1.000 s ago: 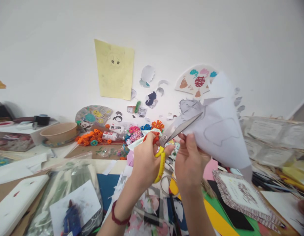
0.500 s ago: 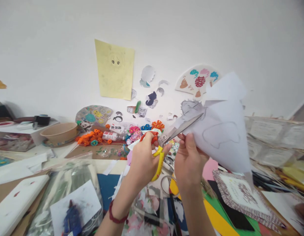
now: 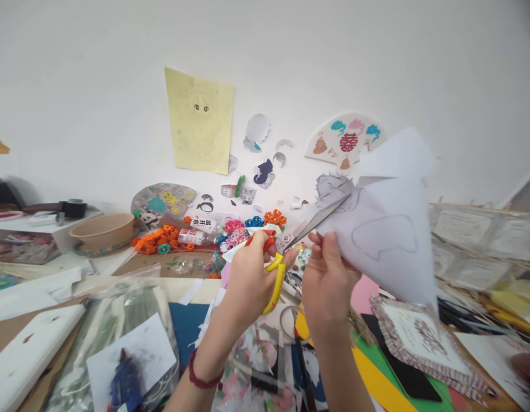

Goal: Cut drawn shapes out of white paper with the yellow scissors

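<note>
A pair of scissors (image 3: 277, 277) with red and yellow handles is in my left hand (image 3: 252, 272), whose fingers are wrapped through the handle loops. Its long blades point up and right, lying against a sheet of white paper (image 3: 382, 226). My right hand (image 3: 329, 280) pinches that paper along its lower left edge, thumb on the near side. On the sheet is a pencil outline of a rounded shape, and a grey sketched part (image 3: 335, 191) with a jagged cut edge sticks out at its upper left, close to the blade tips.
Below my hands lies a pile of paper scraps (image 3: 256, 366). A blue glue gun (image 3: 125, 380) rests on white paper at the left. Behind are orange flowers (image 3: 157, 239), a plastic bottle (image 3: 191, 236) and a tan basin (image 3: 102, 232). A black phone-like slab (image 3: 408, 366) lies at the right.
The scissor blades have closed slightly, with their tips a little lower and further left on the paper. Both hands stay nearly in place.
</note>
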`<state>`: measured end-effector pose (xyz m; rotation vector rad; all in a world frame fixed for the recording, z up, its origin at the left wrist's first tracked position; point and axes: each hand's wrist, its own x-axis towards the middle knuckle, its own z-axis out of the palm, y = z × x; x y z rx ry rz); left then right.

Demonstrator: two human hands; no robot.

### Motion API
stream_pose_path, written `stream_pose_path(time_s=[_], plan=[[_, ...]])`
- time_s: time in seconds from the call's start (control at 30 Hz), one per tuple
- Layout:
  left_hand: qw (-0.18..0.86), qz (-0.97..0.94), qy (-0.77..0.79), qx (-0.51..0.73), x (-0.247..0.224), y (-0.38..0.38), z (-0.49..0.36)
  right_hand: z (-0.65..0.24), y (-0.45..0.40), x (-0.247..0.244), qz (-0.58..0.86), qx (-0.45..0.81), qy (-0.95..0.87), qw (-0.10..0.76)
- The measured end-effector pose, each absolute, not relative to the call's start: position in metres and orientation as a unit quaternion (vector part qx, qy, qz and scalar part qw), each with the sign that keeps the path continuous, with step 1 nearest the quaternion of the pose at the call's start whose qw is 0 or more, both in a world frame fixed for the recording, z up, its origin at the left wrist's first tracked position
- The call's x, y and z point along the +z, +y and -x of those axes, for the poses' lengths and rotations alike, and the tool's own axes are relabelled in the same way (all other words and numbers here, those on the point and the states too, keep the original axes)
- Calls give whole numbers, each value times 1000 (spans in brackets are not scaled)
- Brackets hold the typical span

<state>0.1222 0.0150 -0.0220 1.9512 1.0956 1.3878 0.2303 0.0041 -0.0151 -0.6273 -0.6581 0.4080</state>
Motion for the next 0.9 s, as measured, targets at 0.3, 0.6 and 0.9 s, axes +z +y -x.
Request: stream_pose_path(time_s=[0.3, 0.6, 0.9], plan=[[261, -714, 390, 519, -21, 15, -123, -228, 4, -13, 273, 212, -297, 890], [258, -715, 397, 514, -19, 13, -122, -228, 2, -12, 292, 204, -314, 880], [190, -733, 418, 501, -21, 18, -116, -233, 6, -11, 233, 209, -296, 903]])
